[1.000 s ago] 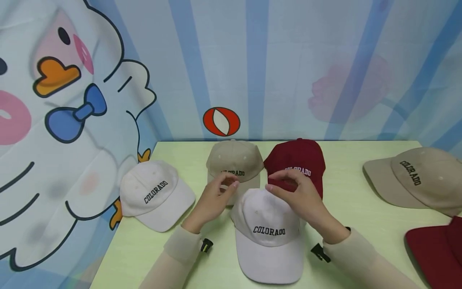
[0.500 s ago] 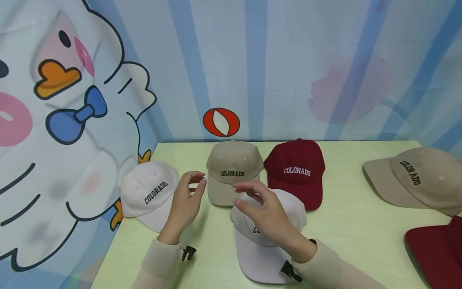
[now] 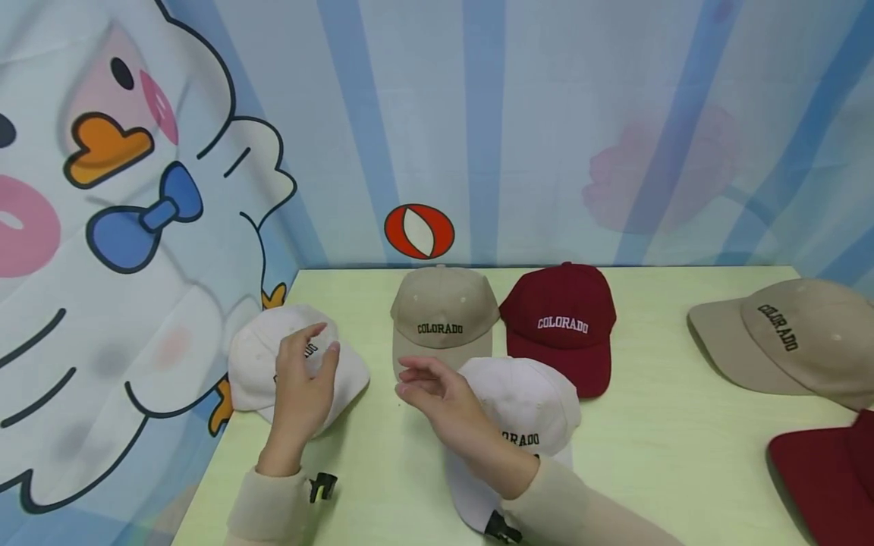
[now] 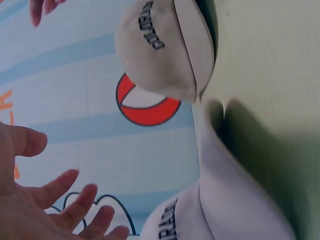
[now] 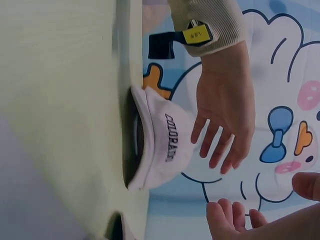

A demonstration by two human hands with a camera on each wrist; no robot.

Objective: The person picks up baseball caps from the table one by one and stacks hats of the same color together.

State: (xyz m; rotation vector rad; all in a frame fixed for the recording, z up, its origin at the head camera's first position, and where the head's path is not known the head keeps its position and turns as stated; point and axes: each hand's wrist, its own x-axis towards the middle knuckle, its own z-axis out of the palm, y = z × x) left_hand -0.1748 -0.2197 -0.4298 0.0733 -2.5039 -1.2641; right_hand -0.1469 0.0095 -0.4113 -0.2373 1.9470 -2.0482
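My left hand (image 3: 300, 390) hovers over the left white cap (image 3: 254, 364), its fingers loosely bent and holding nothing. The right wrist view shows this hand (image 5: 227, 105) hanging beside the crown of that white cap (image 5: 172, 145), with a gap between them. My right hand (image 3: 460, 413) is above the left side of the front white cap (image 3: 529, 398), covering part of its lettering and brim. Its fingers are relaxed around nothing. Behind it stand a beige cap (image 3: 444, 299) and a dark red cap (image 3: 560, 299), side by side, brims toward me.
On the right of the pale green table (image 3: 655, 470) lie another beige cap (image 3: 806, 334) and another red cap (image 3: 819, 470), both cut off by the frame edge. A printed cloth backdrop (image 3: 546, 114) rises behind the table and along its left side.
Both hands have moved left: the left hand from in front of the back beige cap to over the left white cap, the right from by the back red cap. The caps have stayed put.
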